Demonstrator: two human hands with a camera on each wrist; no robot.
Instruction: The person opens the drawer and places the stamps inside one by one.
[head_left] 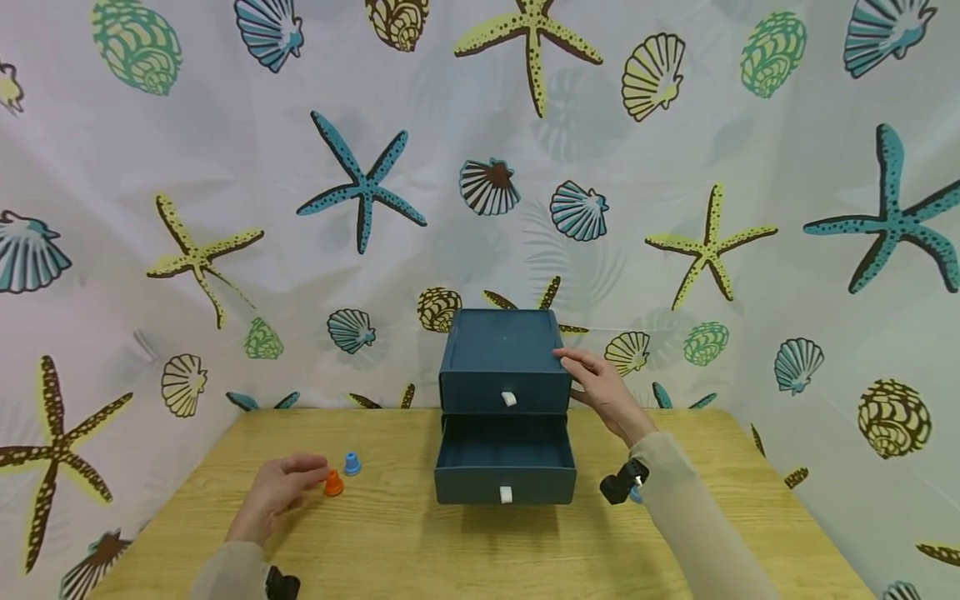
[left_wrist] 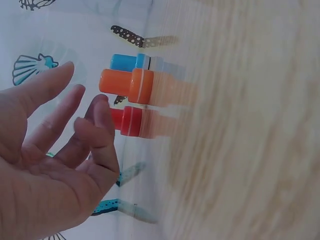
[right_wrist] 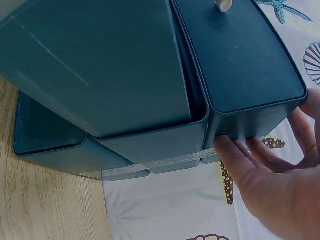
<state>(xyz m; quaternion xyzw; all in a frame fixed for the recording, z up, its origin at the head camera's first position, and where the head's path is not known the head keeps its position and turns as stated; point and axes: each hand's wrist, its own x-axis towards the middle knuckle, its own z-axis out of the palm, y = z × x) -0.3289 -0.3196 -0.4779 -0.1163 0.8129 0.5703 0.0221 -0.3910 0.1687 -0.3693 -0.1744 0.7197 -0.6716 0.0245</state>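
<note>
A dark blue drawer unit [head_left: 504,342] stands on the table, with its top drawer [head_left: 472,392] closed. The drawer below [head_left: 468,486] is pulled out, and no contents show inside. My right hand [head_left: 607,400] rests its fingers against the unit's upper right side; in the right wrist view its fingertips [right_wrist: 225,142] touch the wall. On the left, my left hand [head_left: 277,492] hovers with loosely bent fingers beside an orange peg-shaped piece [head_left: 333,483]. A blue piece [head_left: 352,464] stands just behind. The left wrist view also shows a red piece [left_wrist: 131,121], partly behind the fingers.
White pull tabs [head_left: 506,495] stick out from the drawer fronts. Another small blue object [head_left: 636,494] is mostly hidden by the right wrist. A sheet printed with shells and starfish [head_left: 525,250] hangs behind the wooden table [head_left: 375,550].
</note>
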